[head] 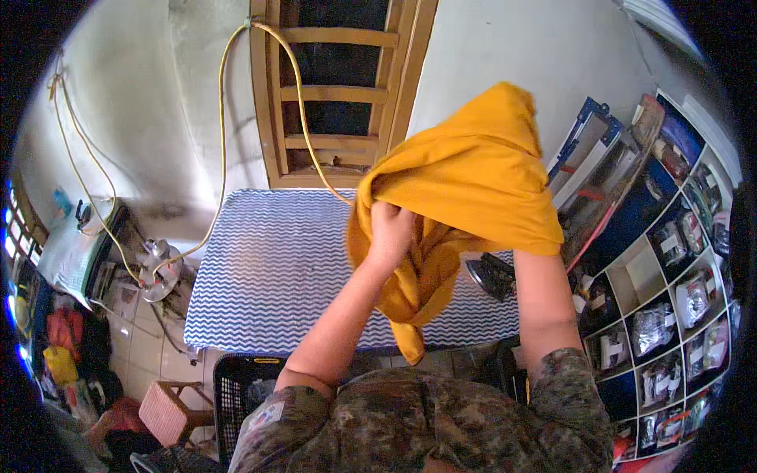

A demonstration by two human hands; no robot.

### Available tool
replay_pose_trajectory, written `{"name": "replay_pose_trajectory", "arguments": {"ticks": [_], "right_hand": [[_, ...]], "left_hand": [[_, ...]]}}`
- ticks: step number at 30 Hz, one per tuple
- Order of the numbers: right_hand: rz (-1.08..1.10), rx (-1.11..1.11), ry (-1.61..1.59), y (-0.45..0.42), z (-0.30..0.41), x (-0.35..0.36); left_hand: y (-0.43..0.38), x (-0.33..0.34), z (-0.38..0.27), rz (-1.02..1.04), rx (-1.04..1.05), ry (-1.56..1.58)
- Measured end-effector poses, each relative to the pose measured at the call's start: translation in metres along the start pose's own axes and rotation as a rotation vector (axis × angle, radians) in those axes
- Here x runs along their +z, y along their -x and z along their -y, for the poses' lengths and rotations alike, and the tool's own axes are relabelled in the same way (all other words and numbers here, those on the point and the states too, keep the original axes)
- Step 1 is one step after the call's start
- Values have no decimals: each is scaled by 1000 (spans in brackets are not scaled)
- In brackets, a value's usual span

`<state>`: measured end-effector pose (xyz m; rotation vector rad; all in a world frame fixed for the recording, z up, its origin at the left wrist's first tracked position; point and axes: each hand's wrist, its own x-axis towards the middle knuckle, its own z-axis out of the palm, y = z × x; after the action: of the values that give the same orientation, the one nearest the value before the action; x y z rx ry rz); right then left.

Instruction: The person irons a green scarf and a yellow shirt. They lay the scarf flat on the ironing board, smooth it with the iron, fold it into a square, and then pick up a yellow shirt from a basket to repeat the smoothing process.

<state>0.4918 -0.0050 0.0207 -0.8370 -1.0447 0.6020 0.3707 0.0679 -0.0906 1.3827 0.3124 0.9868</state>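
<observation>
A mustard-yellow cloth garment (461, 171) is held up in bunched folds above a table (266, 266) covered in blue-and-white zigzag fabric. My left hand (391, 229) grips the garment at its left side, with the fingertips partly tucked behind a fold. On the right, my forearm goes up into the cloth; the right hand itself is hidden inside it, and its grip cannot be seen. One twisted end of the garment hangs past the table's near edge. Beside my right forearm, an iron (492, 275) rests on the table, partly covered by the arm.
A yellow hose (223, 118) loops from a metal boiler (161, 272) over a wooden window frame (337, 93). Cubby shelves (636, 278) with bagged items stand right. At the near left are a black plastic basket (227, 396) and a stool (168, 414). Another covered table (77, 248) stands far left.
</observation>
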Motion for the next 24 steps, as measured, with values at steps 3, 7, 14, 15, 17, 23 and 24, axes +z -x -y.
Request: {"name": "replay_pose_trajectory", "arguments": {"ticks": [3, 7, 14, 15, 17, 23, 24], "right_hand": [[-5, -38, 3, -5, 19, -4], [99, 9, 97, 22, 19, -16], [198, 131, 320, 65, 18, -63], [204, 142, 347, 64, 19, -65], [242, 169, 384, 59, 10, -64], [734, 385, 408, 106, -45, -32], [838, 422, 404, 122, -49, -33]], "left_hand": [[-17, -1, 31, -284, 445, -252], [-17, -73, 89, -92, -158, 7], [59, -148, 88, -20, -325, -132], [62, -154, 81, -57, -301, -138], [64, -171, 62, -167, -222, -166], [51, -219, -30, -655, 224, -198], [48, -226, -40, -714, 300, -173]]}}
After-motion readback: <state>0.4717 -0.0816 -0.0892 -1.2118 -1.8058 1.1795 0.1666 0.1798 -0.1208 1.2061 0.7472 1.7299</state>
